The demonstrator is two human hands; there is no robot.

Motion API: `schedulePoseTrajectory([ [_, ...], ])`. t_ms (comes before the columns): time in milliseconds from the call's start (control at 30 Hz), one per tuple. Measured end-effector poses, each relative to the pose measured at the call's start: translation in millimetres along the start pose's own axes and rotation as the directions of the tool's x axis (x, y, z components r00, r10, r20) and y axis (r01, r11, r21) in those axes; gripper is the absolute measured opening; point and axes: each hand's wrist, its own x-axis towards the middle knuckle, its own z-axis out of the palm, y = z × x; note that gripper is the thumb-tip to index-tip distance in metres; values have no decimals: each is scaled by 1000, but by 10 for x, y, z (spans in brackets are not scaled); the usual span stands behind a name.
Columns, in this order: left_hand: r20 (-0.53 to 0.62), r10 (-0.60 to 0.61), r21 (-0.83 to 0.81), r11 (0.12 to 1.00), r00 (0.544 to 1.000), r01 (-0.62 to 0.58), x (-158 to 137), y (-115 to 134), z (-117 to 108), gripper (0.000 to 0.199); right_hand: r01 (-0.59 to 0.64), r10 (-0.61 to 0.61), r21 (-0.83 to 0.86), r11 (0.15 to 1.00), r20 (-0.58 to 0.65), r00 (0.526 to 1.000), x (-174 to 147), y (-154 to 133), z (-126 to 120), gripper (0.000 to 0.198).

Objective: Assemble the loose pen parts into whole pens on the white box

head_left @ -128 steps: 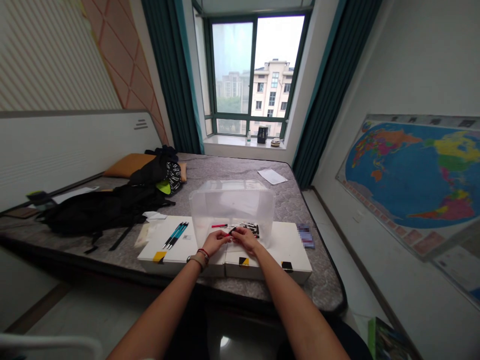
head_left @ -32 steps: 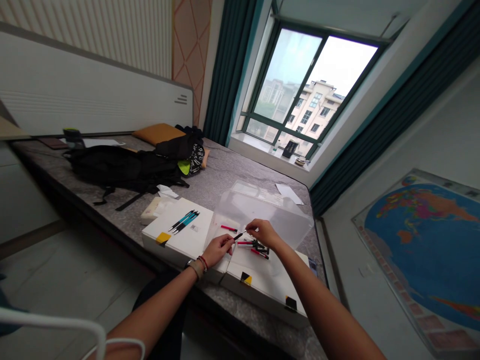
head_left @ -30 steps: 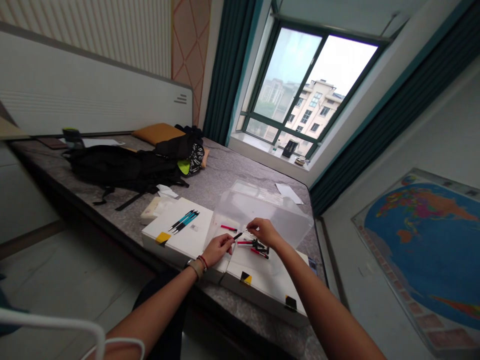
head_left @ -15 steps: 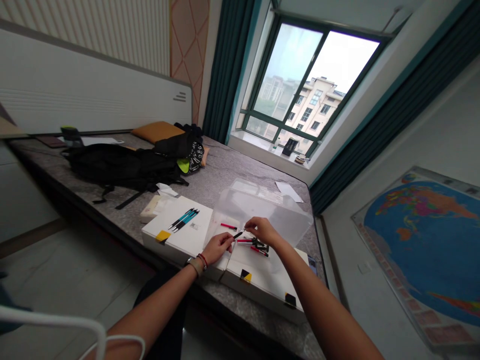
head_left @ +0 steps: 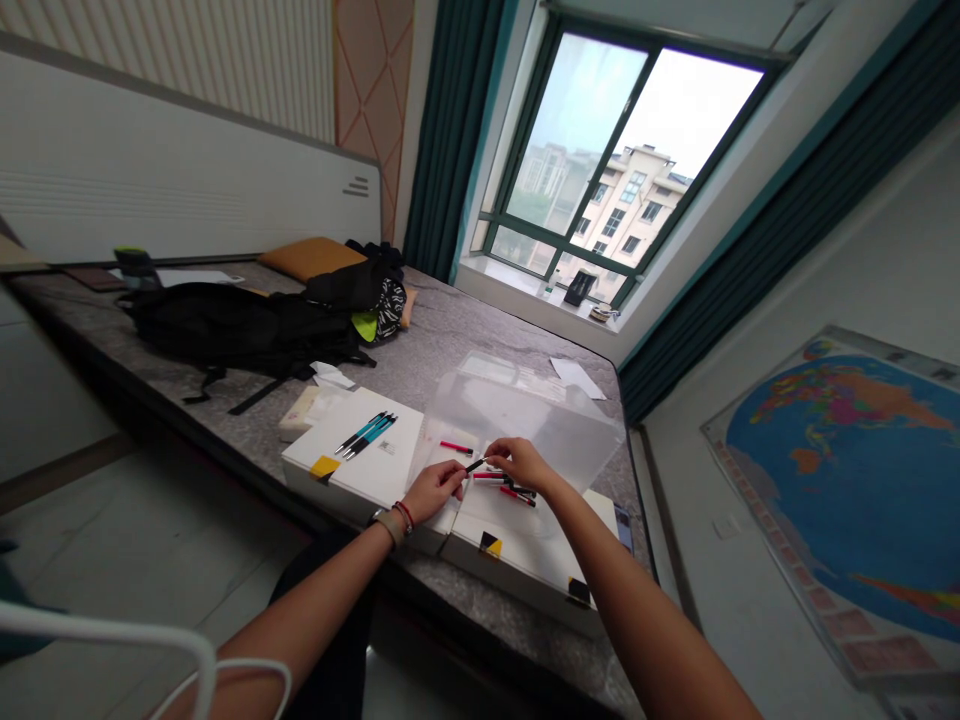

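My left hand, with a watch and bands at the wrist, is closed around one end of a dark pen piece. At its other end my right hand pinches the light tip between thumb and fingers. Below my right hand, several red and black pen parts lie in a loose pile on a white box. A single red pen part lies just beyond my hands. On the white box at left rest several blue and black pens, side by side.
A clear plastic bin stands behind my hands. A tissue pack, a black backpack and a brown cushion are to the left. A white paper lies beyond the bin, and a phone lies at right.
Both hands stay nearly in place on the dark pen piece. The camera view has shifted slightly.
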Motion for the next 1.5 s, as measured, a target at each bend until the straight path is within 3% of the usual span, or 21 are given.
schedulePoseTrajectory([
  [333, 27, 0, 58, 998, 1000, -1, -8, 28, -17, 38, 65, -66, -12, 998, -57, 996, -14, -57, 28, 11],
  [567, 64, -16, 2, 1000, 998, 16, -8, 17, -5, 44, 122, -123, -17, 992, -102, 987, -13, -51, 58, 13],
  [967, 119, -17, -43, 999, 993, 22, 22, 44, -11, 38, 3, -3, -15, 1000, -6, 1000, -83, -42, -10, 15],
  [1267, 138, 1, -31, 1000, 990, 4, 18, 17, -6, 31, -160, 160, -2, 987, 49, 986, -167, -37, 140, 53],
  [1333, 134, 9, -20, 1000, 991, -6, 17, 20, -5, 32, -182, 180, 48, 982, 51, 982, -182, -12, 143, 50],
  [1500, 126, -16, -21, 1000, 992, 19, 16, 37, 3, 33, -101, 93, 177, 979, 55, 994, -220, 23, 122, 28],
])
